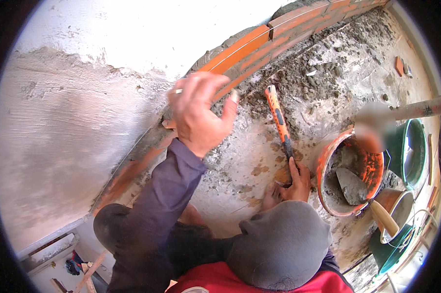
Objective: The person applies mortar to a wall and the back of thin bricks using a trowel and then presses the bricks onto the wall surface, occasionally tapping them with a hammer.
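My left hand [201, 115] is raised beside the low brick wall, its fingers apart and smeared a little by motion, with nothing in them. Just beyond its fingertips lies an orange brick [240, 49] on the top course, with a pale string running along it. My right hand [298, 181] is low over the floor, closed round the black lower part of a tool with an orange-and-black handle [278, 115]. The handle points away from me; the tool's other end is hidden by my hand. Right of that hand stands an orange bucket [323, 168] with mortar and a wooden-handled trowel [385, 219].
Mortar crumbs [323, 73] lie along the wall's foot. At the right are a green bucket [403, 161], a brownish bucket [384, 229] and a teal container [389, 251]. A pipe-like bar [420, 108] juts in above. A plastered wall [74, 122] rises on the left.
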Motion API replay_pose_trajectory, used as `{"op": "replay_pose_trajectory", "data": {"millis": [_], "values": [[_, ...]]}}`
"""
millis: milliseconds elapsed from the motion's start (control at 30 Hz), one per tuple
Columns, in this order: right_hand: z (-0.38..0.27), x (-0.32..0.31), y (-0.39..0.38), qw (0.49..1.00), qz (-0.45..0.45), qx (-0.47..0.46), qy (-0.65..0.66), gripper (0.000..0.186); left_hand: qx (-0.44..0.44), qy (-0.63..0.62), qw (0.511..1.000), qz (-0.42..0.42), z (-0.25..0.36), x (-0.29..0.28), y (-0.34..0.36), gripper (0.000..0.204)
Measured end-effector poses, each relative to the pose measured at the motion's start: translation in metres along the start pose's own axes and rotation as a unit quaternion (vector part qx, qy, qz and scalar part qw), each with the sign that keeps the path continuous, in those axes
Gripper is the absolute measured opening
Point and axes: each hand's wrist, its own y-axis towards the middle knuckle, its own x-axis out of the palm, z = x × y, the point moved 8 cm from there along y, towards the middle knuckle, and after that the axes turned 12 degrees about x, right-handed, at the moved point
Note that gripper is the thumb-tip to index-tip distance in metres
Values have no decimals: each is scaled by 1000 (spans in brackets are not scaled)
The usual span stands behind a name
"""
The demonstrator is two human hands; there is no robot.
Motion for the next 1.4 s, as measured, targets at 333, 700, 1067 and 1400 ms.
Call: {"op": "replay_pose_trajectory", "data": {"millis": [333,700,1067,1400], "values": [[-3,-12,-34,899,-225,95,363,59,-32,-248,691,-678,27,-91,-94,50],[68,-88,-137,779,-466,170,384,39,-268,-345,875,-211,-20,-104,-119,62],[15,-302,-10,918,32,39,-393,17,-116,-187,934,-281,6,-45,-75,53],[36,-310,-65,930,-58,150,-331,14,-93,-162,929,-320,7,-3,-90,53]]}}
